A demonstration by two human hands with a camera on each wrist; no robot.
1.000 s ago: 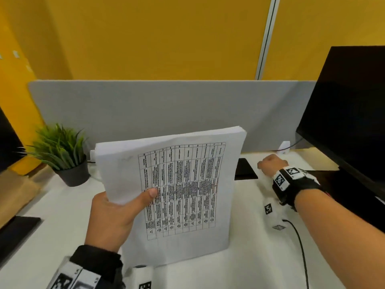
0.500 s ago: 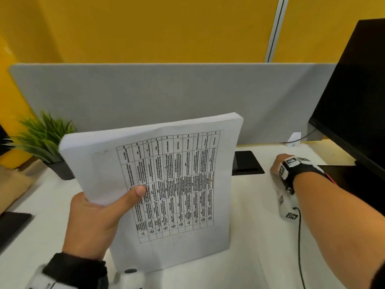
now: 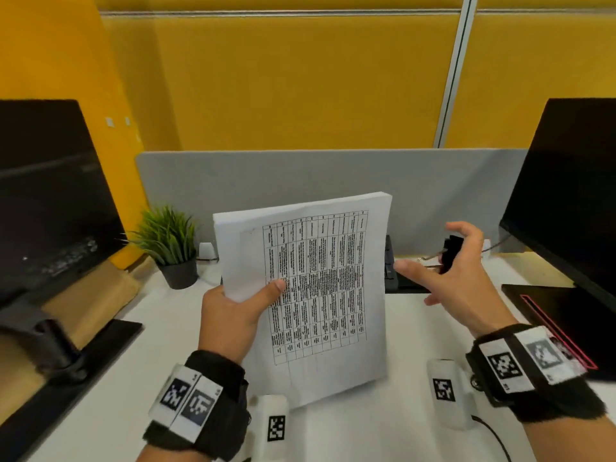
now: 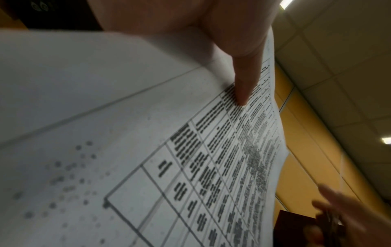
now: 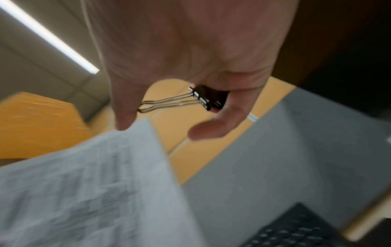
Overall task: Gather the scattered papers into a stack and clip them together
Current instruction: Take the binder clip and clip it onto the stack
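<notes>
A thick stack of white papers (image 3: 320,288) with a printed table on top stands upright on its lower edge on the white desk (image 3: 373,425). My left hand (image 3: 233,315) grips the stack's left side, thumb (image 4: 243,83) pressed on the top sheet. Just right of the stack, my right hand (image 3: 456,278) is raised above the desk and holds a black binder clip (image 3: 450,253). In the right wrist view the binder clip (image 5: 209,98) sits between my fingers, its wire handles pointing toward the papers (image 5: 84,183).
Dark monitors stand at the left (image 3: 50,195) and right (image 3: 573,195). A small potted plant (image 3: 170,245) sits at the back left before a grey divider (image 3: 300,175). A black keyboard (image 3: 396,271) lies behind the stack.
My right hand came back from the far right of the desk, lifted, and now holds the binder clip beside the stack. The left hand still holds the upright papers.
</notes>
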